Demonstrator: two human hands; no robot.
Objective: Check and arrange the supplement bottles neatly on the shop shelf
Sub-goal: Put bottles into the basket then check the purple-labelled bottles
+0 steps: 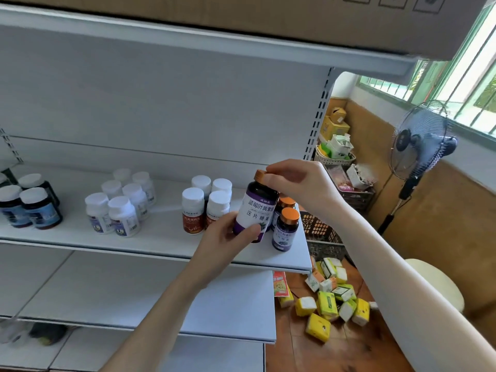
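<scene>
Evidently mid-check, from the head camera: a person's left hand (pixel 228 238) grips the lower body of a purple-labelled supplement bottle (pixel 259 210), which is tilted just above the right end of the shop shelf (pixel 161 233). The right hand (pixel 300 183) pinches its orange cap (pixel 261 175). The inspection step appears to be under way. Next, the bottle likely needs standing upright, label forward, beside its two orange-capped fellows (pixel 285 229) at the shelf's right end. Counted on the shelf: four white-capped red-labelled bottles (pixel 193 210), six white bottles (pixel 122 216), and at least four dark blue-labelled bottles (pixel 40 213), that group cut off by the frame's left edge.
</scene>
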